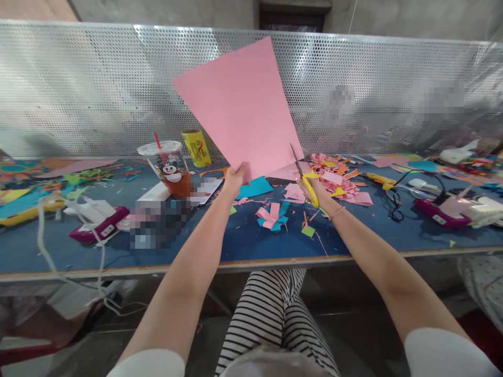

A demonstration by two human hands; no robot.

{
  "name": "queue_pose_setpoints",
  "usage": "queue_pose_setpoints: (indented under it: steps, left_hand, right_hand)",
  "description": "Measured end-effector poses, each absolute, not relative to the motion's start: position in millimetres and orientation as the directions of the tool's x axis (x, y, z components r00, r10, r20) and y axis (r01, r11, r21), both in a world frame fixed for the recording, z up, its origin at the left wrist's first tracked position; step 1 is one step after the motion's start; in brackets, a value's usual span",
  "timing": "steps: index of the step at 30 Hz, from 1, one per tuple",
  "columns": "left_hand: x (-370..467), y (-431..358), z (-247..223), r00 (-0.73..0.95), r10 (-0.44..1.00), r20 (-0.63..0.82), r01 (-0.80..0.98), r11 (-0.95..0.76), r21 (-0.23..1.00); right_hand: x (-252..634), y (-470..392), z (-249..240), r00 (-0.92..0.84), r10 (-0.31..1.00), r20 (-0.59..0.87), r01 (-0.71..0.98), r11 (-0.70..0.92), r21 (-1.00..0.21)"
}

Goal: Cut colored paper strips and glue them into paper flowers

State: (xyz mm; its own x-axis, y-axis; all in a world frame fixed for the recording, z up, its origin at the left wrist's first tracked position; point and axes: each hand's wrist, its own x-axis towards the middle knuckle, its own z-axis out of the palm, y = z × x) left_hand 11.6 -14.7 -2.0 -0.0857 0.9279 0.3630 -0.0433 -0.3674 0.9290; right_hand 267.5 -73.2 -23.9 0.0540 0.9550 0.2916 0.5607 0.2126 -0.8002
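Observation:
My left hand (237, 178) pinches the lower edge of a large pink paper sheet (245, 104), which stands up tilted above the table. My right hand (314, 189) is closed around the yellow handles of a pair of scissors (301, 170). The dark blades point up, close to the sheet's lower right corner; whether they touch it I cannot tell. Below the hands lie a small cluster of pink and blue strips (271, 215) and a blue paper piece (255, 188). A heap of pink paper cuttings (334, 175) sits just beyond my right hand.
A plastic cup with brown drink and red straw (171, 170) stands at the left, beside a yellow can (196, 148). Purple power strips (100, 224) with cables lie on both sides. A yellow glue gun (379, 181) rests at the right. A perforated metal screen (118, 94) backs the table.

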Motion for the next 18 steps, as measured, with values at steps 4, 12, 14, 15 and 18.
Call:
queue_pose_setpoints:
  steps: [4, 12, 14, 15, 18]
  left_hand:
    - [11, -15, -1, -0.090, 0.931, 0.354, -0.027, -0.357, 0.934]
    - [8, -13, -2, -0.076, 0.925, 0.373, -0.027, -0.376, 0.926]
    - [8, -13, -3, -0.068, 0.927, 0.370, -0.020, -0.372, 0.928]
    - [8, -13, -3, -0.060, 0.928, 0.367, -0.017, -0.368, 0.930]
    - [9, -13, -4, -0.022, 0.932, 0.363, -0.010, -0.363, 0.932]
  right_hand:
    - [265, -73, -27, 0.068, 0.944, 0.323, 0.581, 0.225, -0.782]
    - [266, -63, -39, 0.043, 0.981, 0.187, 0.374, 0.158, -0.914]
    - [265, -65, -36, 0.019, 0.990, 0.138, 0.314, 0.125, -0.941]
    - [264, -68, -34, 0.009, 0.993, 0.118, 0.285, 0.111, -0.952]
    - [261, -76, -25, -0.016, 0.997, 0.077, 0.213, 0.079, -0.974]
